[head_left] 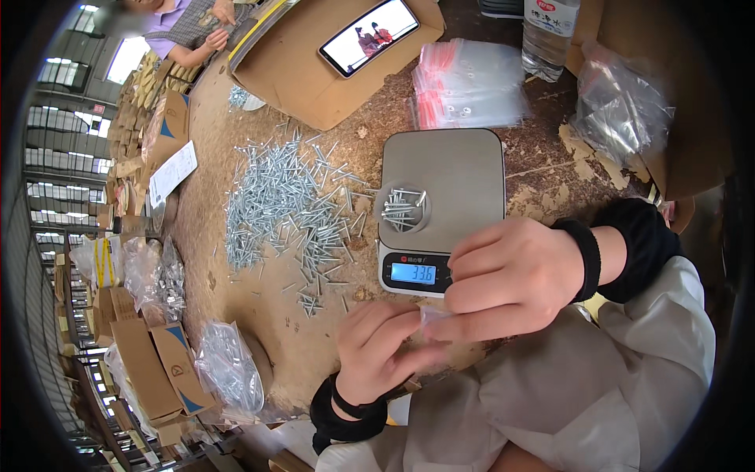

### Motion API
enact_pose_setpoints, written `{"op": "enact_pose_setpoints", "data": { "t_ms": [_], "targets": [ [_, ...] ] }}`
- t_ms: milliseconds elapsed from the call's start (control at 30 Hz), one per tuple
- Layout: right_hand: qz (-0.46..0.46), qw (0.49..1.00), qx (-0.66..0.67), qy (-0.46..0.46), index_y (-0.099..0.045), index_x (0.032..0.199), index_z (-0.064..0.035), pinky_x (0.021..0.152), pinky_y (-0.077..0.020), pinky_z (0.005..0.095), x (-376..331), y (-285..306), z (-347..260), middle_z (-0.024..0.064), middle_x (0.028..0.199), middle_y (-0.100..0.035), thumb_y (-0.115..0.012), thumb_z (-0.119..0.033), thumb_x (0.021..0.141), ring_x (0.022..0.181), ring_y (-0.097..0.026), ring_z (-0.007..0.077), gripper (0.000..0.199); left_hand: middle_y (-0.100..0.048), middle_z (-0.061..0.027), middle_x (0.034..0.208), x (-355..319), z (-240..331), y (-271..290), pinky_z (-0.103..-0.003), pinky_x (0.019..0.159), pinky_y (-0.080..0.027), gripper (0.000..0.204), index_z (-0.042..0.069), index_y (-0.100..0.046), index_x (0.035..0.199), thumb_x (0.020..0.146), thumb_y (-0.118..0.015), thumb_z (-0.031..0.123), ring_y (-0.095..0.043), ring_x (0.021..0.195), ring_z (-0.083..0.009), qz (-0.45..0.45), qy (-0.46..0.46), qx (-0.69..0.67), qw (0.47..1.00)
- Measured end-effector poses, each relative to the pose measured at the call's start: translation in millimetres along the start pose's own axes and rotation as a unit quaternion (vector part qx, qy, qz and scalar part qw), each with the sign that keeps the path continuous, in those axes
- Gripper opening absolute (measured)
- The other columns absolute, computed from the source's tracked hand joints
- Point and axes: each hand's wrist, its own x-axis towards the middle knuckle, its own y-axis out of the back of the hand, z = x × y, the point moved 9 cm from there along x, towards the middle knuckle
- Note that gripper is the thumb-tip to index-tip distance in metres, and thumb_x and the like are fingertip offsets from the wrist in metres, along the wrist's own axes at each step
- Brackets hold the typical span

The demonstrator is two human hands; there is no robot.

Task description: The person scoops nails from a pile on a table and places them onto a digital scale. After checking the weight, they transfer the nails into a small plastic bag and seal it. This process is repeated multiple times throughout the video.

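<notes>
A small clear plastic bag [432, 317] is pinched between my two hands in front of the scale. My right hand [515, 279] grips it with closed fingers beside the scale's display. From the other side, my left hand [381, 350] has its fingertips at the bag, its thumb slightly blurred. Most of the bag is hidden behind the fingers. On the digital scale [448, 157] stands a small clear round cup [425, 214] holding several screws [399, 209]. A big loose pile of silvery screws [279, 204] spreads over the table left of the scale.
Zip bags with red edges [472, 82] lie stacked behind the scale, near a clear bottle [546, 39] and a crumpled bag [621, 106]. A phone [370, 35] rests in a cardboard box [303, 82]. Filled bags [228, 366] sit left; another person [185, 35] is at far left.
</notes>
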Motion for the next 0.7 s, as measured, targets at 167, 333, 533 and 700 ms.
{"op": "enact_pose_setpoints", "data": {
  "t_ms": [167,333,533,700],
  "targets": [
    [0.010,0.999,-0.037,0.005,-0.068,0.097,-0.0047,0.066,-0.0510,0.0326,0,-1,0,0.0056,0.088,-0.057,-0.065,-0.016,0.078,0.077,-0.059,0.0203,0.023,-0.066,-0.0083,0.082,-18,-22,-8,-0.035,0.058,-0.046,0.021,0.006,-0.065,0.086,0.075,-0.081,0.014,-0.062,0.065,-0.0262,-0.034,0.085,-0.087,0.992],
    [0.027,0.995,-0.093,0.039,-0.072,0.100,-0.0117,0.090,-0.0556,0.0396,5,-1,-10,0.0052,0.108,-0.064,-0.063,-0.017,0.089,0.105,-0.061,0.0225,0.015,-0.065,-0.0085,0.081,-14,-16,-22,-0.035,0.061,-0.047,0.015,0.006,-0.066,0.085,0.078,-0.078,0.012,-0.061,0.068,-0.0274,-0.080,0.056,-0.219,0.971],
    [-0.020,0.995,-0.083,0.045,-0.071,0.089,-0.0109,0.097,-0.0538,0.0433,3,-11,-16,0.0013,0.101,-0.065,-0.060,-0.015,0.089,0.112,-0.061,0.0200,0.011,-0.065,-0.0056,0.080,-38,-31,-51,-0.031,0.060,-0.045,0.009,0.004,-0.065,0.085,0.088,-0.071,0.010,-0.060,0.066,-0.0190,-0.137,0.196,-0.407,0.881],
    [-0.042,0.994,-0.074,0.064,-0.068,0.087,-0.0055,0.104,-0.0488,0.0465,0,-19,-20,0.0061,0.105,-0.063,-0.061,-0.012,0.087,0.113,-0.059,0.0248,0.010,-0.059,-0.0021,0.068,-50,-40,-63,-0.027,0.056,-0.040,0.008,0.003,-0.064,0.084,0.091,-0.066,0.006,-0.052,0.060,-0.0109,-0.111,0.284,-0.520,0.798]
  ]
}}
